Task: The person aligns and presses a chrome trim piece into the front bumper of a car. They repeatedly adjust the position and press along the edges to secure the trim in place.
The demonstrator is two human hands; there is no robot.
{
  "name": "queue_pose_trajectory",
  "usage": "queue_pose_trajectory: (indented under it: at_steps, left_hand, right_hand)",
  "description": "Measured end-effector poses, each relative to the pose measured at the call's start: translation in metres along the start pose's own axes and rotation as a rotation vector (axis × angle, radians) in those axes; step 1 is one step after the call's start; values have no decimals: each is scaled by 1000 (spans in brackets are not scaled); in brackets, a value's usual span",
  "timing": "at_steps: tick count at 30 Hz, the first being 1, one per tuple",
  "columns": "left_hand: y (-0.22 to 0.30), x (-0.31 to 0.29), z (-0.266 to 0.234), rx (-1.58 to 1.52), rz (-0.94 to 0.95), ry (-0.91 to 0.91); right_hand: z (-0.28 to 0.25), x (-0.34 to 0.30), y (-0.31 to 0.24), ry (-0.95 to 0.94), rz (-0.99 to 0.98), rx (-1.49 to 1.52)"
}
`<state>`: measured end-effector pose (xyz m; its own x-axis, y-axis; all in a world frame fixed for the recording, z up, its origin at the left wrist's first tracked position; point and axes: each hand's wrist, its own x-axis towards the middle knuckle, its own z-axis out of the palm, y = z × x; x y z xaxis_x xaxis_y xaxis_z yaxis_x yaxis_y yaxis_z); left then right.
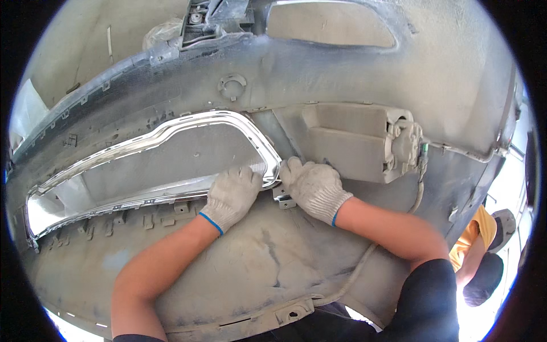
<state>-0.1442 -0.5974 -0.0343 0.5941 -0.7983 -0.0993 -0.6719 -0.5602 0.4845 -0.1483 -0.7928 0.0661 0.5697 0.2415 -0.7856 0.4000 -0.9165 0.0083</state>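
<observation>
A large grey plastic bumper (319, 239) lies with its dusty inner side toward me. Set into it is a long opening edged by a bright chrome trim frame (165, 128). My left hand (233, 191), in a knitted off-white glove with a blue cuff, curls its fingers over the frame's lower edge near the right end. Close beside it, my right hand (313, 185), gloved the same way, is closed at the frame's lower right corner. The fingertips of both are partly hidden. Just below, between the hands, sits a small metal clip (285, 201).
Right of the frame is a dusty box-shaped housing (347, 142) with a cable (420, 191) running down from it. A black bracket (216, 23) and another opening (330, 24) lie at the far side. Another person (476, 239) in yellow is at the right edge.
</observation>
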Motion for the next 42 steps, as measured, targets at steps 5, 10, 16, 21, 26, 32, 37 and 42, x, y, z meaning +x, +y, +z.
queue_pose_trajectory:
  at_steps: [5,10,16,21,26,32,37,42]
  left_hand:
    - [-3,1,5,50,32,-6]
    - [-4,1,3,23,13,25]
    - [-8,-2,6,-36,11,11]
    - [-9,-4,2,-91,4,-8]
    - [-19,27,-33,-462,-184,-305]
    - [-12,74,-19,-1436,-1123,8]
    - [-7,102,7,-1515,-1375,226]
    - [-13,105,16,-1358,-1333,221]
  right_hand:
    - [-14,-4,3,-66,-14,26]
    - [-1,8,11,21,-47,60]
    - [8,18,16,219,-129,103]
    - [3,9,2,143,-107,42]
    - [-2,13,6,-19,-72,57]
    - [-7,45,25,421,217,658]
    - [4,73,32,449,240,729]
    - [-12,74,33,210,268,766]
